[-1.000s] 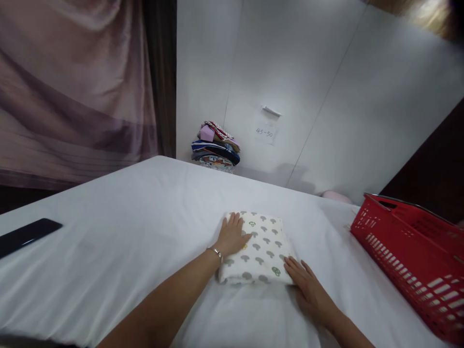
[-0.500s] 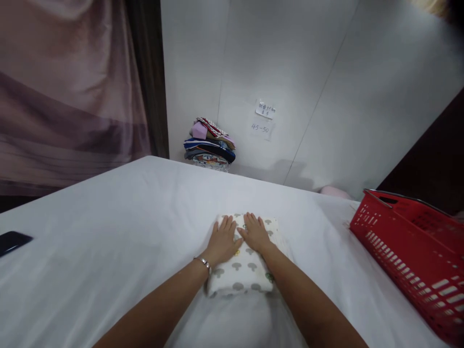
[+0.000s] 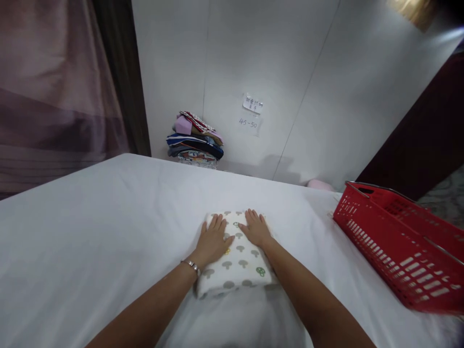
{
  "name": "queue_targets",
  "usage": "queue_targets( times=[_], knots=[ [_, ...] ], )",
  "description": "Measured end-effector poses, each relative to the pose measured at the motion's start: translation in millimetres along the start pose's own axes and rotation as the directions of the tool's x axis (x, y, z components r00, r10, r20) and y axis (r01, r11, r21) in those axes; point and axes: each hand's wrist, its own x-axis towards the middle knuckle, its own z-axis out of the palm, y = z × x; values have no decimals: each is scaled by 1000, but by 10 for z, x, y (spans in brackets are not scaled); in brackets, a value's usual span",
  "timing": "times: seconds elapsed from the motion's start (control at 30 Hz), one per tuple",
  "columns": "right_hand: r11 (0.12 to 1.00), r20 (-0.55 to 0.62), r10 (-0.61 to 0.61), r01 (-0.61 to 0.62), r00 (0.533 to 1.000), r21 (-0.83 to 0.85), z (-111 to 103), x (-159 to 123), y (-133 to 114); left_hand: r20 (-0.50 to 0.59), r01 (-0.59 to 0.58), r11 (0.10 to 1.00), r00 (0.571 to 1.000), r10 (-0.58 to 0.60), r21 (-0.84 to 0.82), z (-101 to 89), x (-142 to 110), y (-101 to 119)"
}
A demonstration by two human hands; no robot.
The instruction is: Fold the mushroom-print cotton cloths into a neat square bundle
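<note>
A folded white cloth (image 3: 235,263) with grey mushroom prints and a few green and yellow ones lies on the white-covered table (image 3: 108,241) in front of me. My left hand (image 3: 213,241) rests flat on its left side, fingers spread and pointing away from me. On the right part of the cloth lies my right hand (image 3: 256,229), also flat with the fingers stretched out. Both palms touch the top layer, and neither hand grips it. A silver bracelet (image 3: 191,265) circles my left wrist.
A red plastic basket (image 3: 387,261) stands at the table's right side. Folded cloths (image 3: 195,140) are stacked by the far edge against the pale wall (image 3: 174,58), where paper notes (image 3: 250,116) hang. A pinkish curtain (image 3: 54,96) hangs at the left.
My view has turned slightly right, so the scene sits further left. My right hand has slid a little rightward across the cloth, apart from the left, uncovering more of the print.
</note>
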Motion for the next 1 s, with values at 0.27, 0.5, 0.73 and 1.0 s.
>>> queue_targets(
  times=[0.27, 0.5, 0.73, 1.0],
  knots=[
    [983, -84, 154, -144, 984, 112, -97, -136, 292, 16, 14, 998, 1000, -13, -63, 28, 15, -41],
    [871, -27, 420, -394, 907, 294, -101, -559, 578, -14, 44, 990, 999, -46, -135, -7, -6, -38],
    [860, 34, 463, -458, 886, 224, -162, -584, 552, -86, 307, 896, 933, -350, -319, -120, -38, -115],
    [872, 30, 448, -444, 894, 206, -178, -560, 549, 78, 457, 832, 886, -457, -315, -193, 29, -193]
  ],
)
